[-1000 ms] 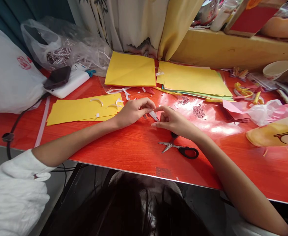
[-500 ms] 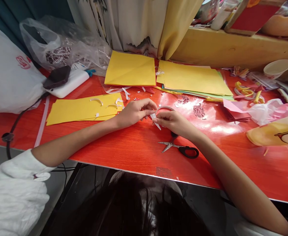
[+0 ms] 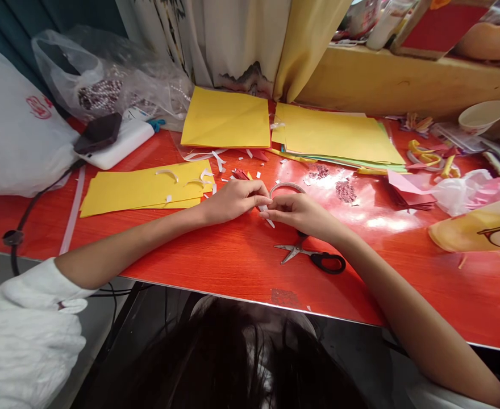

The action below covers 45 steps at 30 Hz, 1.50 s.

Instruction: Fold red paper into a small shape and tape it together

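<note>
Both of my hands meet over the red table (image 3: 216, 250), fingertips nearly touching. My left hand (image 3: 237, 200) is closed in a pinch at the upper end of a narrow white strip (image 3: 267, 217); the hand partly covers that end. Thumb and fingers of my right hand (image 3: 303, 211) pinch the same strip from the other side. Just behind the right fingers, a tape roll (image 3: 286, 186) shows only its curved upper rim. Scissors (image 3: 313, 257) with black handles lie partly spread below my right wrist, one handle mostly hidden.
Cut yellow paper (image 3: 139, 190) with white scraps lies left. Behind are a yellow sheet stack (image 3: 228, 119) and another paper stack (image 3: 339, 133). A phone (image 3: 100, 134) rests on a white box at left. A yellowish cup (image 3: 458, 227) lies at right, near a plastic bag (image 3: 465, 190).
My hands have shifted slightly down and left and drawn closer together. Less of the white strip shows, and the tape roll's rim is a little more exposed.
</note>
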Each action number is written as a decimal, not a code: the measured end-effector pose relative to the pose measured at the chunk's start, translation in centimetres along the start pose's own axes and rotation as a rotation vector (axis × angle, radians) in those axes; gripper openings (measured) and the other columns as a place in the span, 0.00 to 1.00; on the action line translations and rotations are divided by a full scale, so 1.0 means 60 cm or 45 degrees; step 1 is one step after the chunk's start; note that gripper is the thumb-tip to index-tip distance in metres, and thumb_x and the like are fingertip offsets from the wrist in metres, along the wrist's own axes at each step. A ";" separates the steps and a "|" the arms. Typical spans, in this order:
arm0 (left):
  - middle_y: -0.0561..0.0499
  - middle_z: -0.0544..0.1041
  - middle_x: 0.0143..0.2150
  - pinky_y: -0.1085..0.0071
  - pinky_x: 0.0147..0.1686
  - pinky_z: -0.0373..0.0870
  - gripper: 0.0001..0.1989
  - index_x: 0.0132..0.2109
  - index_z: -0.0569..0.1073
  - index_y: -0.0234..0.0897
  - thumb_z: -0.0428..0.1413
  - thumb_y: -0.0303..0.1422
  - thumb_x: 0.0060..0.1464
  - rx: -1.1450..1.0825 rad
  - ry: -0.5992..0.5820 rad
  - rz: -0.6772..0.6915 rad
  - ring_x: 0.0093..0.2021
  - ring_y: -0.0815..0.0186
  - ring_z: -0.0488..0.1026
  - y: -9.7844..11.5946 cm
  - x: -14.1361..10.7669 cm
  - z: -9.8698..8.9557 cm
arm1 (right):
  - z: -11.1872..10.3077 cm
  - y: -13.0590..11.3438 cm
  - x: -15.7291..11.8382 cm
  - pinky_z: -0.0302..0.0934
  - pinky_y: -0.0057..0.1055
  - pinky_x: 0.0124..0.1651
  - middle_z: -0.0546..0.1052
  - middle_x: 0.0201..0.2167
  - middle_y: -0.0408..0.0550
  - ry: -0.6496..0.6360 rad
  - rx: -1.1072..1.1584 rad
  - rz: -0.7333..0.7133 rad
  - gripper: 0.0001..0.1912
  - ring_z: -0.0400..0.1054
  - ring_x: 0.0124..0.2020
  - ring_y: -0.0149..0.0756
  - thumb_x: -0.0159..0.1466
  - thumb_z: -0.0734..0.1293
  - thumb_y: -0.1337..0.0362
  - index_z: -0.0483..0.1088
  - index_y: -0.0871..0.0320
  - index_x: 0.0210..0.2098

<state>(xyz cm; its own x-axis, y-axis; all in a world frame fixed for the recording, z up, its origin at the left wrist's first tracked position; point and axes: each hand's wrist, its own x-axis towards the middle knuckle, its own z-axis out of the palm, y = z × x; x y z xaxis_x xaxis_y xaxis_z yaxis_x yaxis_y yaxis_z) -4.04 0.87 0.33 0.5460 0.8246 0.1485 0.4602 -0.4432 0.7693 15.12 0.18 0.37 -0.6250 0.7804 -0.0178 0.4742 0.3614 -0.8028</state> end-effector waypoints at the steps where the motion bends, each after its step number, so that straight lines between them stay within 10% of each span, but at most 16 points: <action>1: 0.55 0.71 0.24 0.77 0.30 0.60 0.09 0.33 0.72 0.33 0.51 0.31 0.58 -0.016 0.005 -0.010 0.26 0.74 0.65 0.001 0.000 0.000 | 0.000 0.000 0.000 0.44 0.29 0.23 0.60 0.17 0.39 -0.004 -0.021 -0.012 0.19 0.49 0.19 0.26 0.64 0.63 0.56 0.64 0.58 0.20; 14: 0.48 0.74 0.41 0.71 0.41 0.62 0.10 0.40 0.74 0.34 0.50 0.34 0.60 0.493 -0.002 0.139 0.40 0.65 0.70 -0.027 0.009 -0.016 | -0.040 -0.001 -0.012 0.53 0.31 0.31 0.72 0.31 0.48 0.231 -0.481 0.046 0.10 0.62 0.29 0.33 0.62 0.66 0.57 0.71 0.58 0.33; 19: 0.46 0.73 0.41 0.68 0.44 0.64 0.09 0.40 0.72 0.32 0.49 0.31 0.61 0.604 0.190 0.138 0.42 0.63 0.71 -0.035 0.011 -0.018 | -0.047 0.006 -0.018 0.55 0.31 0.32 0.71 0.38 0.50 -0.018 -0.774 0.019 0.09 0.63 0.30 0.34 0.62 0.65 0.59 0.68 0.59 0.31; 26: 0.46 0.72 0.41 0.69 0.44 0.65 0.10 0.43 0.71 0.31 0.48 0.31 0.61 0.535 0.215 0.199 0.41 0.64 0.70 -0.034 0.012 -0.019 | -0.049 -0.010 -0.020 0.54 0.30 0.30 0.72 0.27 0.44 0.367 -0.436 0.037 0.07 0.64 0.27 0.32 0.66 0.61 0.63 0.62 0.56 0.31; 32: 0.45 0.71 0.49 0.73 0.39 0.66 0.16 0.52 0.67 0.33 0.50 0.38 0.61 0.209 0.286 0.153 0.37 0.70 0.69 -0.012 0.011 -0.023 | -0.040 -0.013 -0.017 0.55 0.30 0.32 0.63 0.23 0.40 0.713 0.091 -0.296 0.08 0.58 0.26 0.29 0.68 0.58 0.65 0.61 0.54 0.31; 39: 0.54 0.66 0.24 0.76 0.24 0.60 0.15 0.34 0.72 0.33 0.53 0.42 0.58 -0.238 0.204 0.181 0.24 0.73 0.62 0.002 0.008 -0.025 | -0.014 -0.010 -0.005 0.57 0.29 0.35 0.64 0.25 0.41 0.557 0.488 -0.308 0.08 0.60 0.28 0.29 0.68 0.59 0.59 0.67 0.54 0.37; 45: 0.52 0.70 0.28 0.76 0.20 0.59 0.14 0.37 0.74 0.35 0.54 0.42 0.57 -0.385 0.344 0.141 0.22 0.75 0.61 0.004 0.009 -0.031 | -0.027 -0.013 -0.015 0.59 0.30 0.39 0.70 0.25 0.42 0.306 0.434 -0.266 0.13 0.64 0.30 0.30 0.69 0.58 0.56 0.71 0.55 0.37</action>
<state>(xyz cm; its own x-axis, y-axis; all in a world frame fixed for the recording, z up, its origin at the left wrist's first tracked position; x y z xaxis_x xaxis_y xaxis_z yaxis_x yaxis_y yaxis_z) -4.94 1.85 1.78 0.3588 0.8583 0.3669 0.1610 -0.4441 0.8814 16.32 0.01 1.99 -0.5050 0.8193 0.2716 0.0974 0.3668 -0.9252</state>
